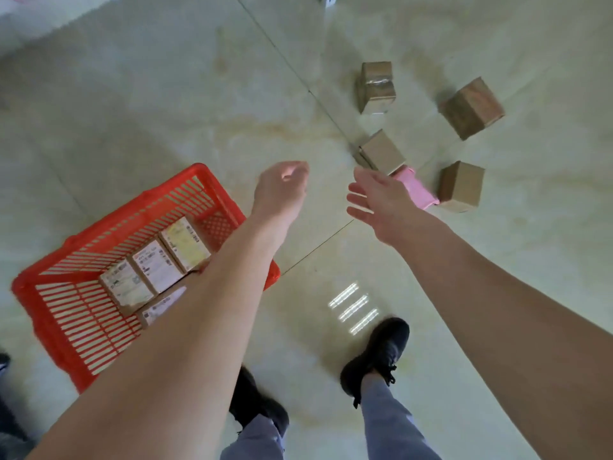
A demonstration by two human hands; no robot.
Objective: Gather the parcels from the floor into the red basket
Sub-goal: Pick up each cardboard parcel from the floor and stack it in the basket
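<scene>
The red basket (53, 313) sits on the floor under the left forearm, with labelled parcels (159, 267) inside. Past it, the left hand (282, 187) is loosely curled and empty; the right hand (378, 200) is spread open and empty. Beyond the right hand, farther from the basket, lie a pink parcel (416, 189) and four brown boxes (383, 152).

Both empty hands hover between red basket (49, 287) and seemingly 5 parcels (376, 86).
</scene>
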